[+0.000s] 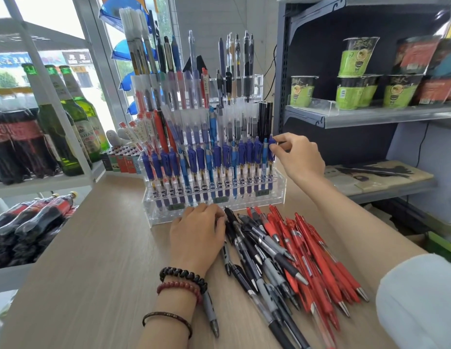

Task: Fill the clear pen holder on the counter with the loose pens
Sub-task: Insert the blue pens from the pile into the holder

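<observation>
A clear tiered pen holder (279, 190) stands on the wooden counter (93, 273), its upper rows full of pens and a low row lined with blue pens. My right hand (298, 154) pinches the top of the rightmost blue pen (271, 149) standing in that row. My left hand (198, 233) rests on the counter at the holder's front edge, fingers curled on the top ends of the loose black pens (257, 260). Beside them lies a heap of loose red pens (317, 260). The holder's lowest front row shows bare holes.
A metal shelf (370, 117) with green noodle cups stands at the right. Green glass bottles (68, 122) and cola bottles (12, 147) fill a rack at the left. Small boxes (121, 159) sit behind the holder on the left.
</observation>
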